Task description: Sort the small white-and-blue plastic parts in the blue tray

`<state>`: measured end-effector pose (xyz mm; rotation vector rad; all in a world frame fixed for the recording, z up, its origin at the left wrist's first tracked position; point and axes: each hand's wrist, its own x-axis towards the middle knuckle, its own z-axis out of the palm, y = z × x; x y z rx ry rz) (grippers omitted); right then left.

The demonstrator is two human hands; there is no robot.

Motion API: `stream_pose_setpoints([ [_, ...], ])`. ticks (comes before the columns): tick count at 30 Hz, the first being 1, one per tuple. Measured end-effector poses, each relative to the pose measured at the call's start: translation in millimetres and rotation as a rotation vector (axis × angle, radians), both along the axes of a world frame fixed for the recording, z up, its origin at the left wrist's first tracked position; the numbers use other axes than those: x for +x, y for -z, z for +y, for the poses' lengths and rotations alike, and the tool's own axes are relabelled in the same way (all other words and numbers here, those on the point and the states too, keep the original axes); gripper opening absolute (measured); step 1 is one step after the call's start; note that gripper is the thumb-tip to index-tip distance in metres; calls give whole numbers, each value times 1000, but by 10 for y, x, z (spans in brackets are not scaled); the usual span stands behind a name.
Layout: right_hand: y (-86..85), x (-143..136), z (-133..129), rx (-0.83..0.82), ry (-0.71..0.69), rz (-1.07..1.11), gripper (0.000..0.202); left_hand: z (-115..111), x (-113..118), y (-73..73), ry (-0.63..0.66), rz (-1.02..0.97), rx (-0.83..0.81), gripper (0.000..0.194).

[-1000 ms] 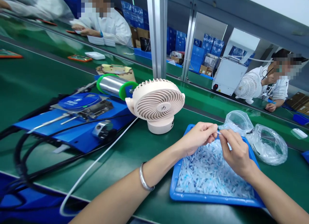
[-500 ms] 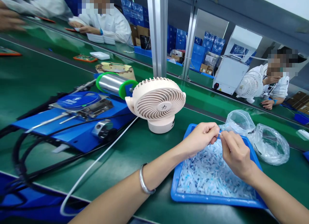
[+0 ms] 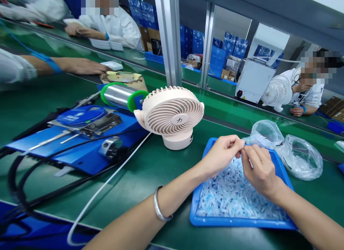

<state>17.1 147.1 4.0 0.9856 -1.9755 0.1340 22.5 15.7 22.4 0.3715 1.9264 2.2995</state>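
My left hand (image 3: 225,151) and my right hand (image 3: 259,167) meet fingertip to fingertip over the far part of a blue tray (image 3: 195,203). Both are closed in a pinch. Whatever lies between the fingertips is too small and too covered to name. Below them the tray is filled with many small white and clear pieces (image 3: 231,196), some with light blue parts. Beyond the tray, close to my right hand, lie a clear plastic bag (image 3: 266,133) and a second clear bag (image 3: 301,160) with pale pieces inside.
A pale pink fan (image 3: 176,117) stands left of the tray. Further left is a blue soldering-type device (image 3: 77,146) with black cables and a white cord (image 3: 107,185). A co-worker's hand (image 3: 83,66) reaches in from the left to a white case (image 3: 113,65). A metal post (image 3: 169,38) rises behind the fan.
My hands stay pinched together, with the right fingers a little nearer the left. A co-worker's arm has reached in at the left, and an orange-edged board there is now out of sight.
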Motion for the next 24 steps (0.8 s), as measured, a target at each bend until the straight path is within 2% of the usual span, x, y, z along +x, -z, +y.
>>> stream_pose_setpoints([
  [3,5,21,-13,-7,10,26,9,-8,1,-7,-22,-11,26,18],
  [7,-14,80,-15,-40,-17,-16,10,-25,20,-20,-4,-18,70,17],
  [10,-77,130,0,-159,-125,-173,2,-40,22,-24,36,-12,96,18],
  [15,-197,166,35,-390,-263,-358,17,-62,11,-17,95,43,22,20],
  [19,-221,162,62,-430,-237,-418,16,-66,14,-24,113,54,-12,20],
  [24,-230,163,83,-392,-202,-434,13,-71,19,-31,155,66,-39,20],
])
